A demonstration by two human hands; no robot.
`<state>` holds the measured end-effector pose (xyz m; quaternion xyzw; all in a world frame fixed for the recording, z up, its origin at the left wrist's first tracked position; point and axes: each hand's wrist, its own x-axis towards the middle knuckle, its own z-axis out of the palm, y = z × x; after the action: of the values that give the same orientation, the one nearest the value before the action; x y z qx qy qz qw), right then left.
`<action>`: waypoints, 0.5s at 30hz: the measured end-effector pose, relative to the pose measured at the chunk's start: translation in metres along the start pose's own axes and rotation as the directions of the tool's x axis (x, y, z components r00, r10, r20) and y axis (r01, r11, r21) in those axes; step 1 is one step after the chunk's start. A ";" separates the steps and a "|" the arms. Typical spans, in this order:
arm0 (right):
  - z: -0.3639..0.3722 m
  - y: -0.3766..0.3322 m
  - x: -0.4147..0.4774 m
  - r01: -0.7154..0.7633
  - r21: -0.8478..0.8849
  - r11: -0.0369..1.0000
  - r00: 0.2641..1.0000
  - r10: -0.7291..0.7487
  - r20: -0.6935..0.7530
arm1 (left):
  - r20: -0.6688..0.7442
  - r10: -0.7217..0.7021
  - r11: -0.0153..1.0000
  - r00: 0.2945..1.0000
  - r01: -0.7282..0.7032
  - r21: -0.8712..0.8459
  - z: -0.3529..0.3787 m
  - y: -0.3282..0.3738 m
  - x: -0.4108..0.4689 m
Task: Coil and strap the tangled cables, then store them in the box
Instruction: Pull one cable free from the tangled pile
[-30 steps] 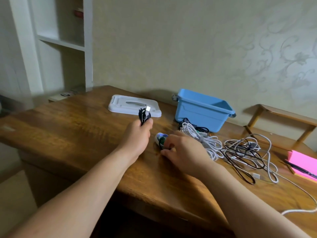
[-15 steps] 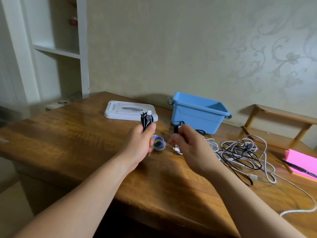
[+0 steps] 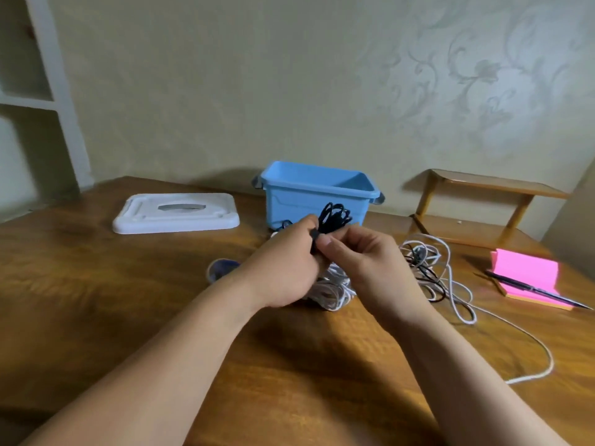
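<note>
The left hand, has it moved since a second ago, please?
Yes. The left hand moved right: from in front of the white lid to in front of the blue box, meeting the right hand.

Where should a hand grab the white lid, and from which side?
Likely the central handle of the white lid, from straight above. It lies flat on the table, top side up, with the grey handle recess exposed. Its edges sit flush on the wood, so they look hard to pinch.
</note>
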<state>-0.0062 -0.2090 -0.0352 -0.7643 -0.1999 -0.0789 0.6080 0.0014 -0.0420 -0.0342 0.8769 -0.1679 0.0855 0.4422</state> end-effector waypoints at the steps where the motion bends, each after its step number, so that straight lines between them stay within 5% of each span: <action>1: -0.001 0.005 -0.001 -0.012 -0.015 1.000 1.000 0.012 -0.021 | 0.045 0.007 1.000 0.999 -0.006 -0.026 0.003 -0.001 -0.001; 5: -0.005 0.012 0.000 -0.015 -0.053 0.998 0.999 0.012 -0.050 | 0.159 0.011 0.959 0.987 0.035 -0.282 -0.001 0.003 -0.011; 15: 0.003 0.011 -0.001 0.076 -0.017 0.997 0.991 -0.077 -0.109 | -0.126 0.036 0.912 0.991 -0.084 -0.402 0.013 -0.005 -0.005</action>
<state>-0.0031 -0.2086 -0.0465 -0.7544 -0.1947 -0.1454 0.6097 -0.0012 -0.0481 -0.0471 0.7539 -0.1831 0.1130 0.6208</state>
